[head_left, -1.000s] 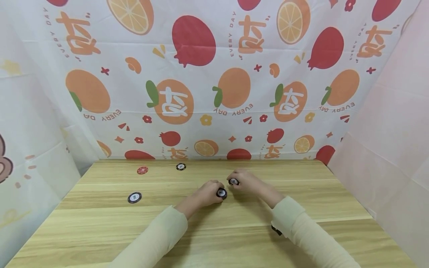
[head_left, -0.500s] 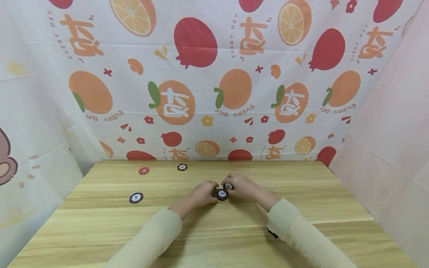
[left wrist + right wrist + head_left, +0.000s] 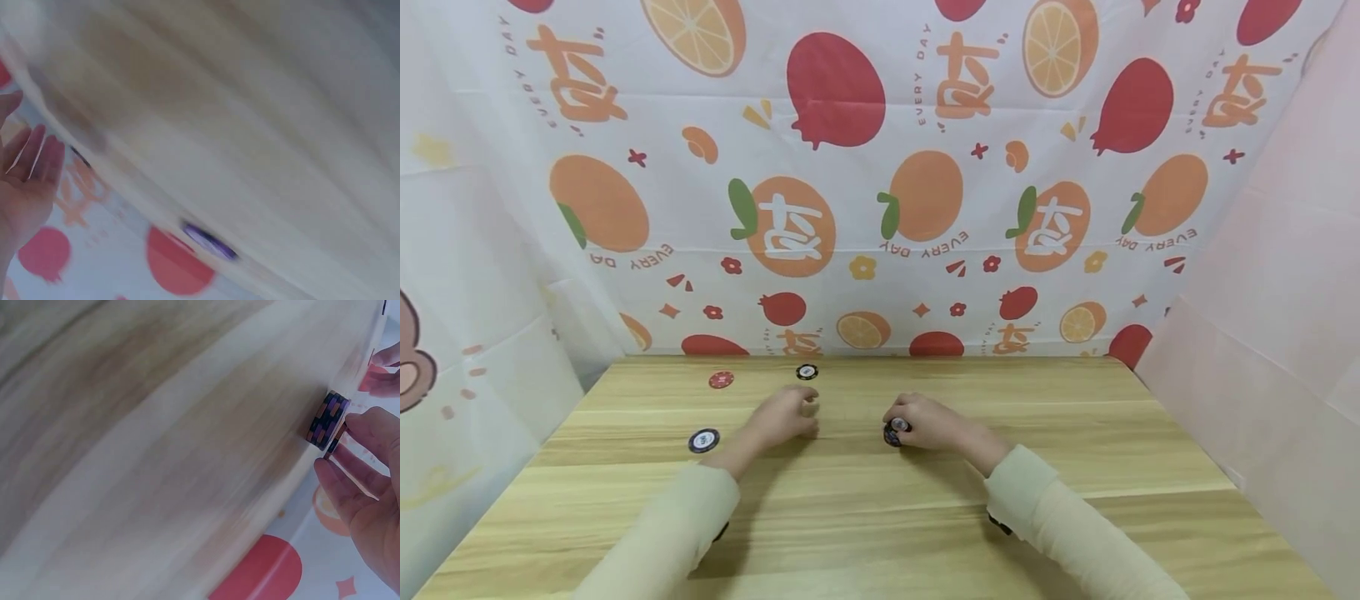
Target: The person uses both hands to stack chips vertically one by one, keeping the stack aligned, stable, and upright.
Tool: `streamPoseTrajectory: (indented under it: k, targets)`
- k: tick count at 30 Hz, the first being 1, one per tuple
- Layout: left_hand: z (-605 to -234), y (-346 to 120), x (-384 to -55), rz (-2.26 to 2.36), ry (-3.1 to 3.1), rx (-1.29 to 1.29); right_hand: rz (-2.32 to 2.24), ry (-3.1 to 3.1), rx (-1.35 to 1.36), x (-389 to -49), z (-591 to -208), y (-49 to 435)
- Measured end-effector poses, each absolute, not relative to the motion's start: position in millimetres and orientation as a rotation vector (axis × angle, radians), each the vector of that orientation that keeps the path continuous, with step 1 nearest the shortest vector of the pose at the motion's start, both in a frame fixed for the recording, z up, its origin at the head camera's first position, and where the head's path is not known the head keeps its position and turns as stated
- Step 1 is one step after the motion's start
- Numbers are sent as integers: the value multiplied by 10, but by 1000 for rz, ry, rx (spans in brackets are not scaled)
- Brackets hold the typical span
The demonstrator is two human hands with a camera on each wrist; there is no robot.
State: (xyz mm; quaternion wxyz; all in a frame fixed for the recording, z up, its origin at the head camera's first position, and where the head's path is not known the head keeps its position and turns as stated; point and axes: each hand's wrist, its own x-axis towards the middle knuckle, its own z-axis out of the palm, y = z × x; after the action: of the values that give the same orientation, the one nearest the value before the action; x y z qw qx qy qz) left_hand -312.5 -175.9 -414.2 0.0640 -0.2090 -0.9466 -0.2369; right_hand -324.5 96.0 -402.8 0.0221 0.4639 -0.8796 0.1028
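My right hand (image 3: pixel 928 423) pinches a poker chip (image 3: pixel 336 440) with a white centre between thumb and fingertips. That chip is right at the top of a short stack of dark poker chips (image 3: pixel 326 419), its edges banded purple and orange in the right wrist view. My left hand (image 3: pixel 778 417) holds nothing, fingers apart and slightly bent. Just beyond its fingertips lies a black chip (image 3: pixel 807 372). A dark purple-edged chip (image 3: pixel 703 440) rests flat left of this hand, and a red chip (image 3: pixel 721 380) lies farther back.
All the chips are on a light wooden table (image 3: pixel 865 517). Its back edge meets a fruit-print curtain (image 3: pixel 865 200), and pale cloth hangs along both sides. Dark wrist straps show under the sleeves.
My left hand has let go of the chip stack and moved left toward the loose chips. The right hand has brought its chip left onto the top of the stack.
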Motion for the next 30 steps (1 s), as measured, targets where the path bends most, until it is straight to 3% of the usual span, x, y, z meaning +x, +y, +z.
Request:
streamPoseTrajectory:
  k: [15, 30]
  targets:
    - [-3973, -2733, -2975, -490, -3114, -340, 325, -2747, 1438, -3214, -4027, 946]
    - [-3837, -2807, -2812, -489, -3210, -385, 315, -2743, 1442, -3201, -4050, 934]
